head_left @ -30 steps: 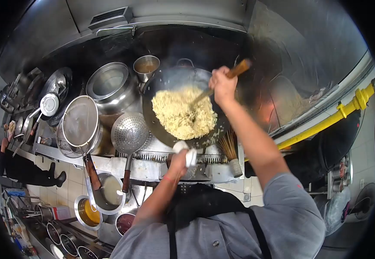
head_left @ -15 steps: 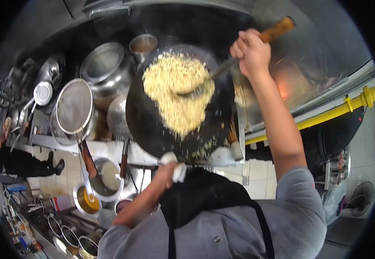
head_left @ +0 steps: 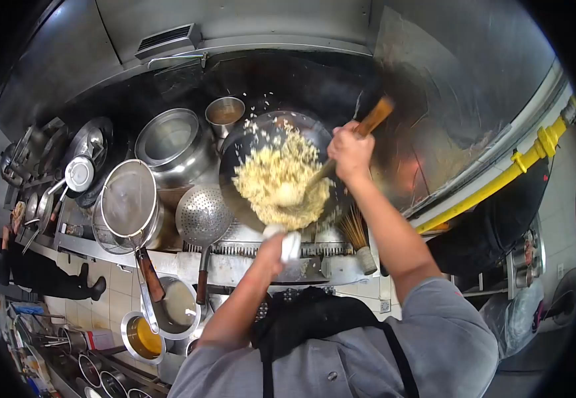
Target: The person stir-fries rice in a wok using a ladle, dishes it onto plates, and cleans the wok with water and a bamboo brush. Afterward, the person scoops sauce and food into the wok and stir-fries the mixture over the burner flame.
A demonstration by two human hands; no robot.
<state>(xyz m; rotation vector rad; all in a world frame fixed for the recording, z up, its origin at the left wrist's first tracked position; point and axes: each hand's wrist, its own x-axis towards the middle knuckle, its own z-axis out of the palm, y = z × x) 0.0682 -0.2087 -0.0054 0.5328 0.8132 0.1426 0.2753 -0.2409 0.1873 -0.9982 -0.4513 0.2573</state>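
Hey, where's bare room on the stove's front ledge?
A narrow bare strip of front ledge lies between the skimmer handle and the left hand; a smaller one left of the bamboo brush. Left of the skimmer handle, the mesh strainer handle crowds it.

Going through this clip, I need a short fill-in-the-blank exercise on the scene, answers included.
1. The utensil in the right hand has a handle made of ____.
2. The left hand holds a cloth coloured ____.
3. In the picture, the perforated skimmer lies to the ____ of the wok.
4. The pipe along the right side is ____.

Missing words: wood; white; left; yellow.
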